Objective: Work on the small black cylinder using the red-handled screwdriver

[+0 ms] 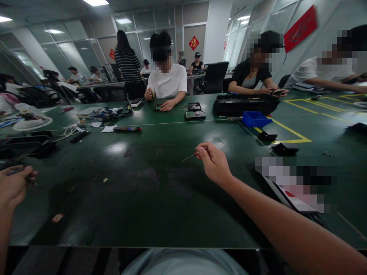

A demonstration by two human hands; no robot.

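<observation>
My right hand (pixel 215 163) hovers over the middle of the green table (pixel 160 225). Its fingers are closed around a small screwdriver (pixel 188 157), whose thin metal shaft points left and slightly down; a bit of reddish handle shows at the fingertips. At the left edge of the view, my left hand (pixel 13 188) has its fingers curled around a dark, slim object (pixel 15 171). Too little of that object shows to tell its kind. Near the left hand lie black plastic parts (pixel 43 149).
Farther back lie a screwdriver-like tool (pixel 127 129), hard drives (pixel 195 115), a blue bin (pixel 256 118) and a long black casing (pixel 243 105). At right lies a flat stack (pixel 292 191), partly blurred. A co-worker (pixel 168 82) handles a part across the table; others sit at right.
</observation>
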